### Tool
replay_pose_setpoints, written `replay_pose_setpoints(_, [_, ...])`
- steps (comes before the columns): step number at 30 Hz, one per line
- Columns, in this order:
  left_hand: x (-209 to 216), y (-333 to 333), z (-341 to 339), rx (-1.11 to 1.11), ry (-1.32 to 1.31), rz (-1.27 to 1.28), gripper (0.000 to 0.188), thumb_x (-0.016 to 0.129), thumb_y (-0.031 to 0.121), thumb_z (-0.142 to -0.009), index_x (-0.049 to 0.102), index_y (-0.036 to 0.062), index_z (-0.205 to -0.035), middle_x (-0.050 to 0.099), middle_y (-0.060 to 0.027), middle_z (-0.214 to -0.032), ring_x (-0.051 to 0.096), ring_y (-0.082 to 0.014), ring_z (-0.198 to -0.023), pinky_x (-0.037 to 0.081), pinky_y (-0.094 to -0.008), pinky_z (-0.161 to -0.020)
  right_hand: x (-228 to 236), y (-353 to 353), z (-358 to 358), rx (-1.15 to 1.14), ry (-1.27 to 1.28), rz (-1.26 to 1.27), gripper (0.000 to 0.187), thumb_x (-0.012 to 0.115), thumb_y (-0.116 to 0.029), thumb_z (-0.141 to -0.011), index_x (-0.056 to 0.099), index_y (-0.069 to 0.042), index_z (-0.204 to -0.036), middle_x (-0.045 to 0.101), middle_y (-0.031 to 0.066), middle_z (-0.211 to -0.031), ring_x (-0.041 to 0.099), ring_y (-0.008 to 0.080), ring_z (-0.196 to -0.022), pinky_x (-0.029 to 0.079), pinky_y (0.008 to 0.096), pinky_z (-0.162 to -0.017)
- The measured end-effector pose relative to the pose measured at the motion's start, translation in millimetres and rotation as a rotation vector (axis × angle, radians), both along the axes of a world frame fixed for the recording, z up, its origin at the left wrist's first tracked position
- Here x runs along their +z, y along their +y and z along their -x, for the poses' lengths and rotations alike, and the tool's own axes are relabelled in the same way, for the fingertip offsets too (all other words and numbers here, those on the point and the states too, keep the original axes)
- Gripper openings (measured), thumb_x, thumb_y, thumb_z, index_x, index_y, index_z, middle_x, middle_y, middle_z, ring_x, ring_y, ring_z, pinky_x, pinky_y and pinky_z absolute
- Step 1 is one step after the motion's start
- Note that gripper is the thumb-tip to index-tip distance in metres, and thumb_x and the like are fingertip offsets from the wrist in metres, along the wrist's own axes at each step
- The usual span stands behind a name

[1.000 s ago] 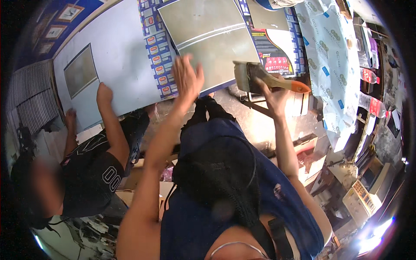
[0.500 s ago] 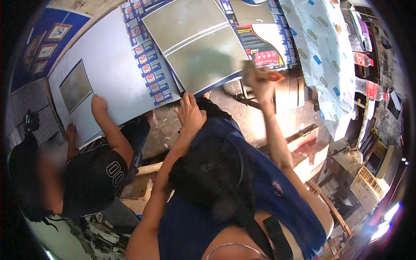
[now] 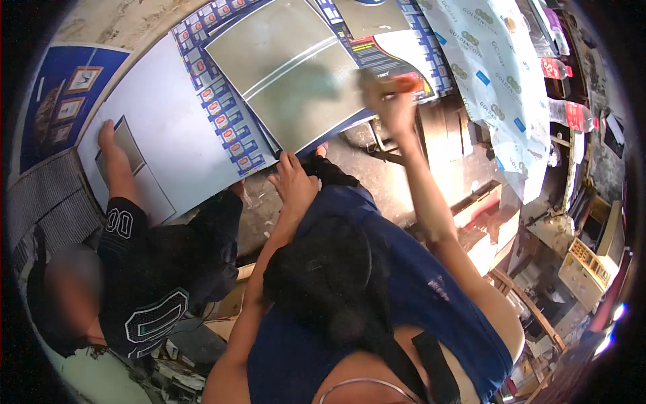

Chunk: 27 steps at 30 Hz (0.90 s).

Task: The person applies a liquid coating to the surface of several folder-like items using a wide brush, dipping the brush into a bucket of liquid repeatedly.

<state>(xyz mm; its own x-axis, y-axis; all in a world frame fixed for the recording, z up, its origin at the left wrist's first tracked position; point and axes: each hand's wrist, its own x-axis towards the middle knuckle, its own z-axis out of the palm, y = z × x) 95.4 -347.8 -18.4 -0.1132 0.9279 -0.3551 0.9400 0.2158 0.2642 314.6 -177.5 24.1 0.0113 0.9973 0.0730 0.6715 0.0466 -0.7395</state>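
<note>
Head view: co-worker's hand [image 3: 108, 135] has moved to the small panel's [image 3: 130, 147] far side. Right hand [image 3: 397, 111] grasps blurred brush [image 3: 369, 87] by large panel's [image 3: 296, 81] right edge; left hand [image 3: 297, 183] at near corner, grip indeterminable. Beneath: patterned sheet [image 3: 222, 121]. Room: bottles [image 3: 573, 116] at right.

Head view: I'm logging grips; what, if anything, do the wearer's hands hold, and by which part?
The right hand holds a brush, blurred, by its handle; whether the left hand grips anything cannot be told.

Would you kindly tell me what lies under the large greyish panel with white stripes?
Blue-patterned sheeting shows left of the panel; what lies directly beneath it is hidden.
</note>
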Motion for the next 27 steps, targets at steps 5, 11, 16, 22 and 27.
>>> replay_pose_setpoints(5, [5,5,-4,0.016,0.012,0.049,0.082,0.068,0.023,-0.068,0.036,-0.0063,-0.138,0.037,-0.0169,-0.14,0.046,-0.0325,-0.12,0.033,-0.0551,-0.093,-46,-28,103,0.382,0.06,0.043,0.035,0.072,-0.036,-0.085,0.059,-0.009,-0.102,0.067,0.0183,-0.075,0.065,0.0391,-0.066,0.051,0.0465,-0.059])
replay_pose_setpoints(11, [9,10,-8,-0.003,-0.026,0.007,0.085,0.071,0.025,-0.067,0.036,-0.0047,-0.138,0.039,-0.0154,-0.138,0.048,-0.03,-0.119,0.034,-0.0533,-0.091,-39,102,39,0.268,-0.417,-0.551,0.028,0.064,-0.028,-0.085,0.068,-0.023,-0.113,0.067,0.0081,-0.084,0.065,0.0259,-0.083,0.05,0.0413,-0.069])
replay_pose_setpoints(16, [-2,-3,-3,-0.015,0.029,-0.003,0.085,0.072,0.024,-0.067,0.036,-0.0046,-0.138,0.038,-0.0148,-0.139,0.048,-0.0292,-0.121,0.036,-0.053,-0.09,-74,-27,115,0.597,-0.457,-0.276,0.043,0.063,-0.018,-0.077,0.063,-0.018,-0.12,0.066,0.0085,-0.098,0.063,0.0242,-0.095,0.048,0.0413,-0.085])
replay_pose_setpoints(22, [9,4,-5,-0.009,-0.022,0.085,0.081,0.072,0.024,-0.07,0.038,-0.0056,-0.138,0.039,-0.0149,-0.138,0.044,-0.0305,-0.127,0.034,-0.0546,-0.093,-52,-2,-10,0.17,-0.155,0.291,0.032,0.069,-0.037,-0.084,0.069,-0.007,-0.096,0.068,0.0159,-0.081,0.067,0.033,-0.07,0.055,0.045,-0.064])
replay_pose_setpoints(27, [7,7,-2,-0.044,-0.027,0.053,0.08,0.071,0.021,-0.066,0.041,-0.0063,-0.135,0.04,-0.0148,-0.135,0.047,-0.031,-0.123,0.033,-0.052,-0.093,-37,23,-47,-0.146,-0.315,-0.126,0.041,0.069,-0.045,-0.085,0.07,-0.005,-0.096,0.067,0.0185,-0.069,0.068,0.0347,-0.062,0.056,0.0448,-0.061])
